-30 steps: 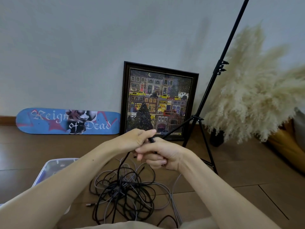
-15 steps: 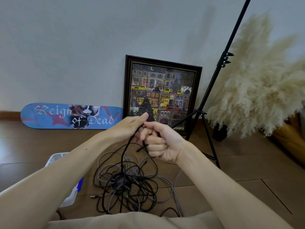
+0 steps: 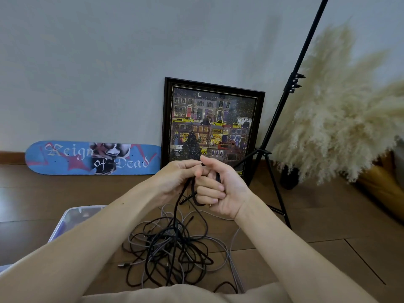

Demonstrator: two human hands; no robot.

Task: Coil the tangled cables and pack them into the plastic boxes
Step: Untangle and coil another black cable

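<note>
Black cable (image 3: 175, 212): rises from the floor pile into both my hands; a small loop of it sits in my right fist.
Left hand (image 3: 175, 178): thumb and forefinger pinch the cable, fingertips meeting my right hand at 3 o'clock.
Right hand (image 3: 220, 189): fingers curled round the loop.
Tangle (image 3: 172, 252): black and grey cables heaped on the wood floor at 6 o'clock from my hands.
Plastic box (image 3: 65, 217): clear, 8 o'clock from the tangle, partly behind my left forearm.
Wall: skateboard deck (image 3: 72, 157) at 10 o'clock, framed picture (image 3: 209, 119) at 12, tripod stand (image 3: 282, 110) at 2.
</note>
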